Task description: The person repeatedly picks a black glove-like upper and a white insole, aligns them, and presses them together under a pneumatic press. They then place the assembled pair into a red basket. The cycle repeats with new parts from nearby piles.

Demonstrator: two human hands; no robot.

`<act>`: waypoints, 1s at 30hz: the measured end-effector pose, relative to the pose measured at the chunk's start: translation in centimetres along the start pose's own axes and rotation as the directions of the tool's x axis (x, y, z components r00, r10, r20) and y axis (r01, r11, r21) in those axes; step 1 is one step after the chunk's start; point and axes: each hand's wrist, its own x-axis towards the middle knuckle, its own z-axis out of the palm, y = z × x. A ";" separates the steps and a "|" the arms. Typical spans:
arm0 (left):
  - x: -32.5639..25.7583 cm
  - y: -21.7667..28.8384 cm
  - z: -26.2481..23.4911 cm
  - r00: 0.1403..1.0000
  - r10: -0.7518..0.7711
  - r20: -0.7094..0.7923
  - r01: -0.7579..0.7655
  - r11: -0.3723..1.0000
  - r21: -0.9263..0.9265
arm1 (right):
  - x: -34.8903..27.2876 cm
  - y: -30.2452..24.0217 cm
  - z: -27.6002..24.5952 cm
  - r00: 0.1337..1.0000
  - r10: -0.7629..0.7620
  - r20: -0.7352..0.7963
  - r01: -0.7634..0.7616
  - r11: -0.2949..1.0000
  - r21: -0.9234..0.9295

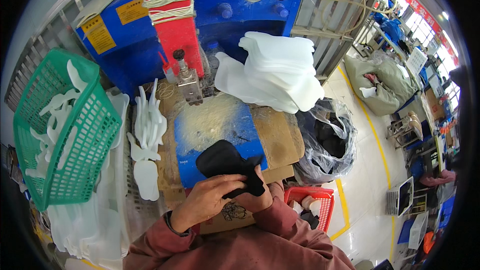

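Observation:
A black, soft-looking shaped piece [221, 159], wide and rounded at one end and folded or bent at the other, is between my hands above the blue machine bed [192, 172]. My left hand [209, 199] pinches it from the near left, with the fingers pressed on its lower part. My right hand [257, 197] grips its right end, the thumb upright against it; the other fingers are mostly hidden behind the piece. Beyond it stands the machine's metal head [188, 86], over pale yellow dust [207, 120] scattered on the bed.
A stack of white foam-like cutouts [280, 72] lies at the back right. To the left, a green basket [75, 135] holds white cutouts, with loose ones [146, 120] beside it. A clear plastic bag [330, 140] of black pieces and a red basket [325, 205] stand at the right.

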 end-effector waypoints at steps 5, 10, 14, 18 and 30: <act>-0.1 -2.7 -1.1 0.932 -0.339 0.129 0.362 0.896 -0.258 | 0.9 1.1 1.4 0.978 0.210 -0.017 -0.163 0.807 0.568; 0.2 -2.7 -0.7 0.989 -0.146 0.001 0.141 0.955 -0.261 | 3.7 0.5 1.0 0.952 0.285 0.115 -0.279 0.645 0.711; -0.4 -0.4 0.9 0.971 0.186 -0.150 -0.111 0.907 0.405 | 7.3 0.9 1.1 0.969 0.194 0.154 -0.237 0.554 0.798; 0.2 -0.5 2.2 0.925 0.272 -0.265 -0.096 0.842 0.530 | 9.6 1.2 2.2 0.966 0.248 0.069 -0.204 0.575 0.792; 1.8 -4.7 1.7 0.880 0.312 -0.357 -0.094 0.853 0.514 | 14.3 2.2 3.6 0.973 0.020 0.230 -0.211 0.480 0.851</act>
